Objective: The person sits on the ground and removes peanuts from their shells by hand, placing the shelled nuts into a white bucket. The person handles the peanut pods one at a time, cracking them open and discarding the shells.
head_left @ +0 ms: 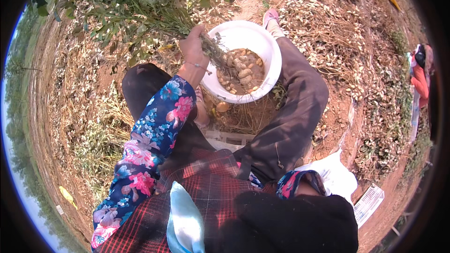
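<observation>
My left hand (195, 47) is closed around the stems of a bunch of uprooted peanut plants (151, 10). Their leafy tops fan out to the upper left, and their root end hangs over a white plastic tub (270, 73) between my legs. Inside the tub lie peanut pods (244, 72), several of them large or clumped, with dry roots among them. My right hand is out of view; only the rolled floral sleeve (293, 182) and a bit of forearm show at the lower right, beside a white bag (332, 174).
Dried peanut plants (337, 42) cover the ground in rows on both sides. A white plastic crate (369, 203) stands at the lower right. Part of a person in an orange-red sleeve (420, 82) is at the far right. A yellow bag (67, 196) lies at the lower left.
</observation>
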The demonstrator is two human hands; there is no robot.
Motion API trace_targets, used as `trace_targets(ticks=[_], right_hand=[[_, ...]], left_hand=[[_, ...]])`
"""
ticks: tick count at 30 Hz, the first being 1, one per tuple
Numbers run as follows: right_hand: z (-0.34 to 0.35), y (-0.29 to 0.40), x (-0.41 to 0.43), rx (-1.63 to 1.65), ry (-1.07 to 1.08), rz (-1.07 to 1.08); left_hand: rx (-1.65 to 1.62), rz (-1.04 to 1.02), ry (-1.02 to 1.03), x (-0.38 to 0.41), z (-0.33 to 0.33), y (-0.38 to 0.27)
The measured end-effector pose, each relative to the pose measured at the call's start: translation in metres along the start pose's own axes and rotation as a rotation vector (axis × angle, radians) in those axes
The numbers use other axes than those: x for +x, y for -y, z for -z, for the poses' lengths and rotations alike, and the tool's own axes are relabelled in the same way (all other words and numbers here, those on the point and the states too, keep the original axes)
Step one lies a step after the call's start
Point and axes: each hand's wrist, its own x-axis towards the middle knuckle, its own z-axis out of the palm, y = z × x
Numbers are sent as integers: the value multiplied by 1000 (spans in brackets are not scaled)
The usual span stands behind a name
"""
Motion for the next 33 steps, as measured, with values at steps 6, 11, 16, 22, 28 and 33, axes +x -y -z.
trace_targets(ticks=[6, 11, 16, 22, 28, 33], right_hand=[[1, -2, 0, -21, -12, -31], [-1, -48, -9, 148, -473, -408], [-69, -180, -63, 338, -854, -834], [-127, -204, -31, 322, -919, -579], [-142, -228, -31, 79, -853, -689], [-161, -254, -32, 381, -990, -1004]], left_hand=[[-77, 161, 181, -12, -11, -7], [-196, 242, 462, -5, 3, -18], [-228, 299, 605, -16, -9, -23], [-221, 272, 537, -14, -8, -14], [-259, 305, 587, -9, 1, -6], [-163, 267, 404, -15, -5, -4]])
